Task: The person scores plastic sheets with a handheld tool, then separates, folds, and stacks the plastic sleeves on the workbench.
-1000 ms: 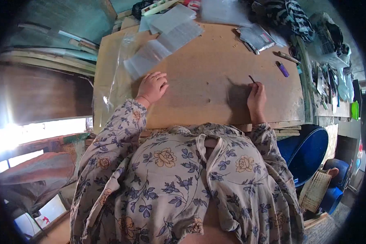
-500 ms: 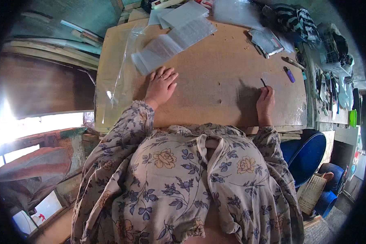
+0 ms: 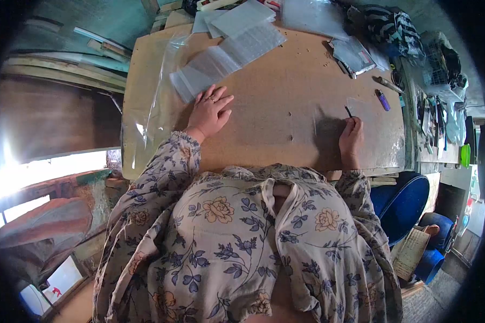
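My left hand (image 3: 209, 113) rests on the brown board (image 3: 264, 129) with its fingers spread, a ring on one of them. Just beyond its fingertips lie clear plastic sheets (image 3: 215, 64), overlapping in a diagonal strip. On the right side of the board, my right hand (image 3: 351, 132) is closed on a thin dark stick (image 3: 348, 111), whose tip points up and away. A faint clear piece of plastic shows close to that stick. Clear film (image 3: 159, 97) covers the left part of the board.
A purple lighter (image 3: 382, 100), a brown-handled tool (image 3: 388, 84) and a silvery packet (image 3: 353, 55) lie at the board's right. Behind it is a black-and-white bundle (image 3: 396, 29). Blue containers (image 3: 407, 207) stand below on the right; bright openings show at the left.
The view has shifted, moving the board and its objects within the frame. My left hand's fingers have spread from a more curled pose. My right hand still holds the stick.
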Demonstrator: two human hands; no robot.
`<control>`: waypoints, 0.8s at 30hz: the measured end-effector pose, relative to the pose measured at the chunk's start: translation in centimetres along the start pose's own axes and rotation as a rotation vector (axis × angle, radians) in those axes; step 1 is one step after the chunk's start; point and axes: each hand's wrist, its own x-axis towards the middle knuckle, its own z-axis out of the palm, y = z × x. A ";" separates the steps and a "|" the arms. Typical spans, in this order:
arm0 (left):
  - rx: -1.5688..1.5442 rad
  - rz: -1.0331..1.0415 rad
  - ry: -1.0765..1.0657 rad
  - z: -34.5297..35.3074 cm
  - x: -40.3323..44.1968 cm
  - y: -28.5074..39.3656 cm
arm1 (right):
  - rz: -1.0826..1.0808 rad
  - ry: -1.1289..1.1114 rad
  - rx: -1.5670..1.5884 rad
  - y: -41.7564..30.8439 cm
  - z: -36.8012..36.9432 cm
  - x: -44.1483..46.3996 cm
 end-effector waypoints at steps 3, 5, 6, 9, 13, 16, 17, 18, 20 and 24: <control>-0.003 0.014 0.023 0.0 -0.2 -0.1 | -0.009 0.003 -0.012 -0.5 -0.3 -0.1; -0.006 0.021 0.035 -0.1 -0.2 0.0 | -0.004 -0.005 -0.013 -0.5 -0.4 -0.2; -0.004 0.013 0.035 -0.3 -0.3 0.4 | -0.010 -0.011 0.006 -0.3 -0.6 -0.2; -0.012 0.005 0.028 -0.3 -0.3 0.4 | -0.020 -0.009 0.030 -0.4 -0.8 -0.3; -0.036 0.015 0.009 -0.5 -0.2 0.2 | -0.150 0.035 0.114 -3.0 0.5 -0.3; -0.039 0.021 0.034 -0.6 -0.2 0.4 | -0.283 -0.095 0.231 -9.0 2.4 -0.5; -0.038 0.021 0.035 -0.6 -0.2 0.4 | -0.358 -0.148 0.209 -11.1 3.1 -0.8; -0.036 0.015 0.033 -0.5 -0.2 0.4 | -0.400 -0.220 0.245 -12.7 4.1 -1.0; -0.034 0.007 0.035 -0.4 -0.1 0.6 | -0.506 -0.302 0.321 -15.2 5.7 -1.3; -0.015 -0.012 0.009 -0.3 0.2 1.1 | -0.551 -0.392 0.317 -16.6 7.2 -1.8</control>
